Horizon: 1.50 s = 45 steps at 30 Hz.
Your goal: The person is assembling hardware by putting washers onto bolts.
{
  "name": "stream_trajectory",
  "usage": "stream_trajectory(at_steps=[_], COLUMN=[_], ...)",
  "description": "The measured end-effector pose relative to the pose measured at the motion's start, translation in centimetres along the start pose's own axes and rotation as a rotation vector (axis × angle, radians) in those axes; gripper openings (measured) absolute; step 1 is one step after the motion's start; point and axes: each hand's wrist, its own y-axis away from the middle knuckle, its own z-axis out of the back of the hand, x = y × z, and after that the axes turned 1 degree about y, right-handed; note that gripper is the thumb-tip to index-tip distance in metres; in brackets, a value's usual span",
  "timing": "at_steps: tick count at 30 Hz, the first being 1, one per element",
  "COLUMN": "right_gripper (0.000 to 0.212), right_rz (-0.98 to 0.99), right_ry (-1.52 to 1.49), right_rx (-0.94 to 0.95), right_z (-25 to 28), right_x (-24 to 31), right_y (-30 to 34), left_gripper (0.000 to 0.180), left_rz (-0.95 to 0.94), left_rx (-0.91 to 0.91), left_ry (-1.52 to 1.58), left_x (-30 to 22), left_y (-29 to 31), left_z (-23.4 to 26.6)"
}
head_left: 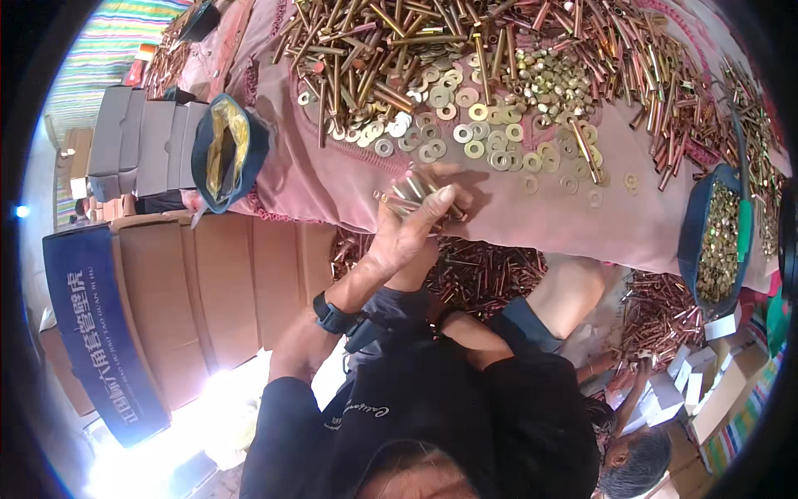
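Observation:
My left hand [413, 226], a watch on its wrist, is closed around several shiny metal bolts [403, 202] above the near edge of the pink cloth. Its thumb presses across them, and their ends stick out on both sides. My right forearm [475, 339] runs in beside my raised leg; the right hand itself is hidden from sight. Just beyond my left hand lie scattered flat washers [474, 150]. Behind these are a heap of brassy nuts [549, 83] and a large pile of long bolts [391, 41].
A blue open bag [229, 154] stands left, near grey boxes [137, 141]. Brown cartons [166, 299] line my left side. At right hangs a blue container of nuts [719, 245]. More bolts [490, 274] lie below the cloth. Another person [636, 461] is at lower right.

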Motion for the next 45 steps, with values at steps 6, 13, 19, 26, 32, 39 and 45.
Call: stream_trajectory(at_steps=[6,13,19,26,32,39,45], right_gripper=[0.045,0.046,0.046,0.047,0.047,0.048,0.048], right_rz=[0.108,0.012,-0.177,-0.265,-0.231,-0.232,-0.223], right_ry=[-0.164,-0.176,-0.075,-0.043,-0.056,-0.116,-0.145], right_rx=[0.131,0.193,0.154,0.169,0.160,0.135,0.140], right_z=[1.0,8.3,14.0,16.0,15.1,12.5,12.7], right_x=[1.1,-6.0,-12.0,-13.1,-12.3,-12.0,-12.6], right_y=[2.4,8.1,10.4,11.0,9.5,7.8,9.0], left_gripper=[0.028,0.022,0.025,0.027,0.027,0.035,0.026], left_rz=[0.027,-0.247,-0.413,-0.476,-0.138,0.152,0.034], left_rx=[0.004,0.087,0.028,0.093,0.173,0.197,0.087], left_ry=[0.164,0.064,-0.005,0.046,0.304,0.357,0.324], left_x=[-0.6,1.8,3.9,3.5,2.2,-0.2,0.3], left_y=[-0.2,-0.4,-0.7,-0.6,-0.8,-1.2,-0.8], left_z=[-0.5,0.6,0.9,1.5,2.4,2.7,0.6])
